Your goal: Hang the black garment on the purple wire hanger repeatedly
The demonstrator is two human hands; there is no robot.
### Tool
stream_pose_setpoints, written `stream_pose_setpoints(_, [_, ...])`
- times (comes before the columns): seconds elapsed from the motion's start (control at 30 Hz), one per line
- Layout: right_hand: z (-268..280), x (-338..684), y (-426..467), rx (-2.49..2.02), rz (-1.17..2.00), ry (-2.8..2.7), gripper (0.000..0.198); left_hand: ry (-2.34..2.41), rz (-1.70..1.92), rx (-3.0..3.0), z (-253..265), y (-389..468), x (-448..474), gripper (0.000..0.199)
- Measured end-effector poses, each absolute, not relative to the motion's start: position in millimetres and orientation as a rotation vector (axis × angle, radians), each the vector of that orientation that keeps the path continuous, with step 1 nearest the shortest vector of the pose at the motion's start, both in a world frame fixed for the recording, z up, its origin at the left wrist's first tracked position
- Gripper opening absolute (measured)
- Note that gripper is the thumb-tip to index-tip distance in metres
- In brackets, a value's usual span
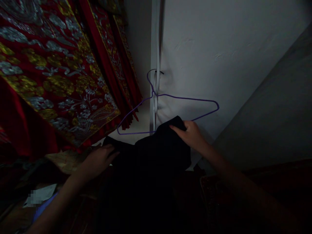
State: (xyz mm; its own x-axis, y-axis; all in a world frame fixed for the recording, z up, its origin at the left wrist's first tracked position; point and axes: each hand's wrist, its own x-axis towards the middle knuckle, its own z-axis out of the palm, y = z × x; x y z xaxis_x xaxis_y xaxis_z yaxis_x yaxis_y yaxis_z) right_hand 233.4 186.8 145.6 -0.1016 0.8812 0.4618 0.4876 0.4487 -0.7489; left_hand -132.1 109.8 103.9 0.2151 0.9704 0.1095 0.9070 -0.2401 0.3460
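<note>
A black garment (156, 152) hangs in front of me, held up by both hands. My right hand (191, 133) pinches its upper right edge, just below the lower wire of a purple wire hanger (170, 96). The hanger hooks over a nail on the white wall, and the garment's top edge overlaps its bottom wire. My left hand (97, 161) grips the garment's left edge, lower down. The scene is dim, so the lower part of the garment is lost in shadow.
Red cloth with gold and silver embroidery (53, 65) hangs at the left. A white wall (219, 48) fills the back, with a grey slanted surface (275, 110) at the right. A white paper (41, 195) lies at the lower left.
</note>
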Motion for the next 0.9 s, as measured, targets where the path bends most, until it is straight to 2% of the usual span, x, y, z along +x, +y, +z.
stream_pose_setpoints(0.2, [147,244,188,-1.165,0.521,-1.813,0.039,1.599,0.806,2.235,138,134,-125,0.026])
stream_pose_setpoints(0.43, [136,230,185,-1.107,0.826,-1.747,0.031,1.383,1.429,2.111,183,154,-91,0.017])
stream_pose_setpoints(0.5, [134,228,184,-1.063,0.816,-1.773,0.023,1.362,1.437,2.207,193,158,-82,0.032])
stream_pose_setpoints(0.57, [133,233,186,-1.027,0.645,-1.789,0.021,1.389,1.333,2.281,200,160,-78,0.041])
stream_pose_setpoints(0.7, [132,268,212,-1.000,0.189,-1.514,0.061,1.393,1.157,2.214,212,158,-81,0.042])
stream_pose_setpoints(0.77, [131,290,232,-1.017,0.243,-1.401,0.073,1.324,1.125,2.128,219,158,-85,0.042])
stream_pose_setpoints(0.8, [131,301,243,-1.029,0.335,-1.395,0.072,1.288,1.102,2.078,222,159,-87,0.041])
stream_pose_setpoints(0.9, [133,323,266,-1.060,0.550,-1.483,0.052,1.213,1.076,1.886,231,162,-91,0.037])
